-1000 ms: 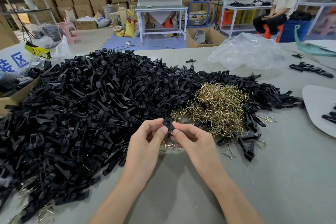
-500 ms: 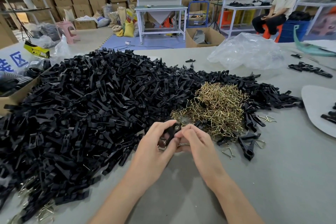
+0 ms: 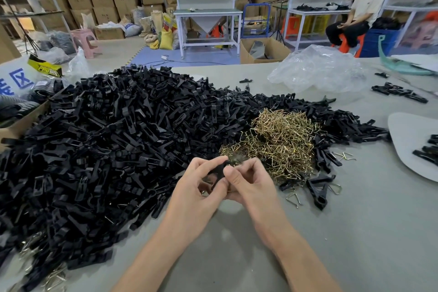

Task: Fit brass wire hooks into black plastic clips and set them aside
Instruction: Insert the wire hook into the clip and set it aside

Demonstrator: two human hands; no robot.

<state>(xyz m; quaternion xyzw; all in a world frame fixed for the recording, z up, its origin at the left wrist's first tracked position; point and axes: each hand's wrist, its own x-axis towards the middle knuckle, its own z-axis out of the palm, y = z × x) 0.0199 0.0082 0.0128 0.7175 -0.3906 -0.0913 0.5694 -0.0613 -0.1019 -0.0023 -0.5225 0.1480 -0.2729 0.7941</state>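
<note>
Fingers of the left hand curl round a small black plastic clip, pinching it between thumb and forefinger. The right hand meets it from the right, its thumb and bent fingers gripping the same clip. Both hands are held just above the grey desk, near its middle. A glint of brass shows under the right fingers, but I cannot tell whether a hook is held there.

To the left and far side of the hands spreads a large heap of black plastic clips. Just beyond the right hand lies a tangled pile of brass wire hooks, touching the heap. A few loose brass hooks and a loose black clip lie on the desk right of the hands. A crumpled clear plastic bag sits at the far right, and a pale rounded board lies at the right edge.
</note>
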